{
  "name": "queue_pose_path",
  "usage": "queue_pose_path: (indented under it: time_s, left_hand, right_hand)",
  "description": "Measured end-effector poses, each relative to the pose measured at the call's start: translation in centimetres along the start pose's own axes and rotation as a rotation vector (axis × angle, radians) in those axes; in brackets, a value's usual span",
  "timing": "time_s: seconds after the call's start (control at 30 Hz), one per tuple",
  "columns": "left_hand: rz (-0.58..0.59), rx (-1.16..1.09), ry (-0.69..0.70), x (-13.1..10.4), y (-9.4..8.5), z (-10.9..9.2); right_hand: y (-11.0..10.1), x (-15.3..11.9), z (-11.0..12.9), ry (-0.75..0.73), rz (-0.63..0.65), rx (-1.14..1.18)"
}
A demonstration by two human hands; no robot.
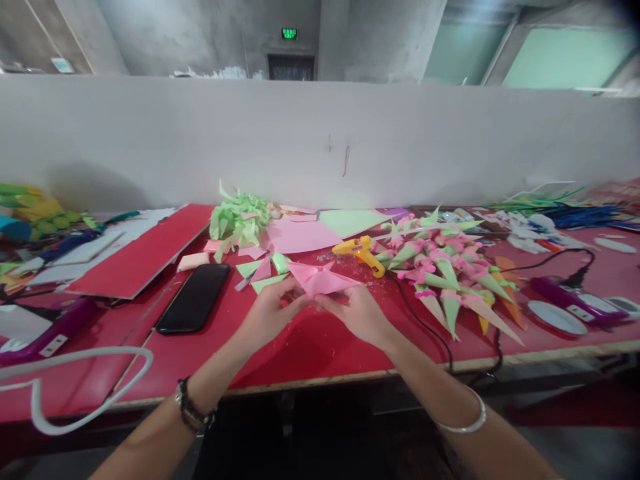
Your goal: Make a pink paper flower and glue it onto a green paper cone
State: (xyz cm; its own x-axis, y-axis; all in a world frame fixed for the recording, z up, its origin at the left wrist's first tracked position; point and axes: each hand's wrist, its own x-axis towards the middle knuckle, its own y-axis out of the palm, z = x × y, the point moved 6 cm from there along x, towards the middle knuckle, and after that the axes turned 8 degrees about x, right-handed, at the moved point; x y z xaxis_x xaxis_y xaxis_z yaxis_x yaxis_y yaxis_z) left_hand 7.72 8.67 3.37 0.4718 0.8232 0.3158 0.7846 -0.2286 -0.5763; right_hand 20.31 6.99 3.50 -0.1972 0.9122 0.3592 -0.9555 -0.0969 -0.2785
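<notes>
Red tabletop (320,357), grey partition (225,137) behind, fingers (296,307) of both hands (270,313) (365,317) closed on pink paper (323,282)

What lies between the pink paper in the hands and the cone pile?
In the head view, the yellow glue gun lies between the pink paper and the cone pile, right beside the pile.

left hand (271,312): fingers (287,288) bent, pinching | right hand (360,313): likewise, level with left | forearms (227,370) converging forward
</notes>
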Motion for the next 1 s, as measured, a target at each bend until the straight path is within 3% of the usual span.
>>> queue_pose_path:
  time_s: [0.2, 0.47, 0.57, 0.73, 0.87, 1.0]
  left_hand:
    - [-0.071, 0.064, -0.065, -0.2, 0.4, 0.7]
    - [-0.139, 0.142, 0.021, -0.5, 0.8, 0.4]
    - [-0.171, 0.211, 0.04, -0.7, 0.5, 0.1]
    - [-0.041, 0.204, 0.096, -0.8, 1.0, -1.1]
    - [-0.133, 0.161, 0.012, -0.6, 0.8, -1.0]
    - [-0.17, 0.072, 0.03, -0.4, 1.0, -0.9]
  right_hand:
    - [0.0, -0.3, 0.2, -0.006, -0.077, -0.068]
    - [0.1, -0.7, -0.1, -0.06, -0.134, -0.309]
    - [0.2, -0.7, -0.2, -0.056, -0.112, -0.319]
    - [0.4, -0.8, -0.2, -0.034, -0.019, -0.226]
    - [1.1, -1.0, 0.2, -0.063, 0.114, -0.159]
    - [1.4, -1.2, 0.5, -0.093, 0.125, -0.15]
